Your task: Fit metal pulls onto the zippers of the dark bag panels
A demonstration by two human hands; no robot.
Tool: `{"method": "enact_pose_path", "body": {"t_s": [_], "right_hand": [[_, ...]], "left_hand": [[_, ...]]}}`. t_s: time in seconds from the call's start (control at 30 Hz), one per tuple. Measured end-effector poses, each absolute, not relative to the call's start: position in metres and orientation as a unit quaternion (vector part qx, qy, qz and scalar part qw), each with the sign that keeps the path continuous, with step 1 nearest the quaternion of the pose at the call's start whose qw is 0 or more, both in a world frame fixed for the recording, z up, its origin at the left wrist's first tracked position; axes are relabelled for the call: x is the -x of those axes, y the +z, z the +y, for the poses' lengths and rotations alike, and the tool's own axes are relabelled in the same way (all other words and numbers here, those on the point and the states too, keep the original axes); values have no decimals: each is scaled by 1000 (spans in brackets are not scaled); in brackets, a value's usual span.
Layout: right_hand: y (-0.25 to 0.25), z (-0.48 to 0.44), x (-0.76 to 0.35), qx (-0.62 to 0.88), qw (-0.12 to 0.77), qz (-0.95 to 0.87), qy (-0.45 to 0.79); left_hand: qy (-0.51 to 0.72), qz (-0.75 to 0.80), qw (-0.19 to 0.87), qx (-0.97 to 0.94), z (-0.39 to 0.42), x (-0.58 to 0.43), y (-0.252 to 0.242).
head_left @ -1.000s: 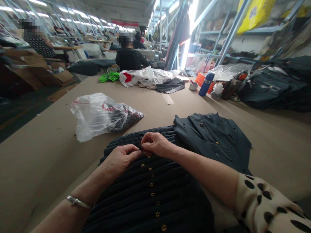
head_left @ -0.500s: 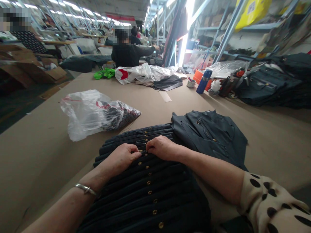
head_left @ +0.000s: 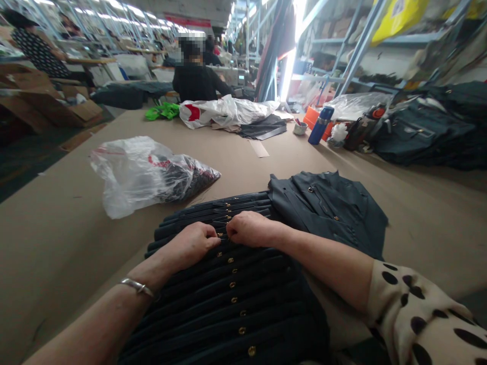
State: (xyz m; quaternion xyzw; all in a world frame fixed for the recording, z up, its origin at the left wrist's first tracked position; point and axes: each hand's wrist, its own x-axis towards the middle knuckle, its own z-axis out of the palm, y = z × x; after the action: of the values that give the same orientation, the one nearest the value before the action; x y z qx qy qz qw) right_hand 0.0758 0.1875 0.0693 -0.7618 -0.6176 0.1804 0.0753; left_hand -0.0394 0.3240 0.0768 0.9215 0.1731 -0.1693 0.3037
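A row of overlapping dark fabric pieces [head_left: 213,299] lies in front of me, with small gold-coloured zipper pulls [head_left: 232,285] lined up down the middle. My left hand [head_left: 196,243] is closed in a pinch at one gold zipper pull [head_left: 219,234]. Just to its right, my right hand [head_left: 249,229] is closed too, fingertips bent down over the same row; what they grip is hidden. Thin dark strips [head_left: 220,221] show at the pulls beyond my fingers. More dark pieces with zips [head_left: 323,203] are piled beside my right forearm.
A clear plastic bag [head_left: 133,175] with dark contents lies on the brown table [head_left: 49,228]. Farther back are white plastic bags [head_left: 228,112], a blue bottle [head_left: 320,125], a small cup [head_left: 300,128] and a dark heap of bags [head_left: 422,132]. A person [head_left: 196,78] sits beyond the table.
My hands stay pinched at the same spot, the right one shifted very slightly left. The view has tilted a little. The person beyond the table has drawn in an outstretched arm.
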Motion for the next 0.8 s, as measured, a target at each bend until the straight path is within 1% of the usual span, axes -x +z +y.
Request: {"method": "enact_pose_path", "body": {"t_s": [0.13, 0.4, 0.5, 0.6, 0.67, 0.73, 0.8], "right_hand": [[68, 191, -71, 769, 44, -615, 168], [70, 191, -71, 783, 59, -594, 176], [69, 189, -73, 782, 78, -592, 177], [69, 187, -70, 787, 139, -580, 156], [70, 185, -63, 781, 217, -567, 146], [73, 184, -54, 758, 304, -557, 151], [78, 183, -43, 729, 366, -559, 151]], "left_hand": [[-152, 176, 294, -927, 322, 40, 74], [-108, 191, 295, -930, 322, 44, 69], [-98, 208, 309, -923, 328, 48, 75], [-81, 228, 333, -912, 331, 54, 84], [-76, 270, 422, -862, 329, 60, 90], [-78, 322, 562, -758, 325, 65, 95], [-69, 354, 665, -654, 320, 69, 96]]}}
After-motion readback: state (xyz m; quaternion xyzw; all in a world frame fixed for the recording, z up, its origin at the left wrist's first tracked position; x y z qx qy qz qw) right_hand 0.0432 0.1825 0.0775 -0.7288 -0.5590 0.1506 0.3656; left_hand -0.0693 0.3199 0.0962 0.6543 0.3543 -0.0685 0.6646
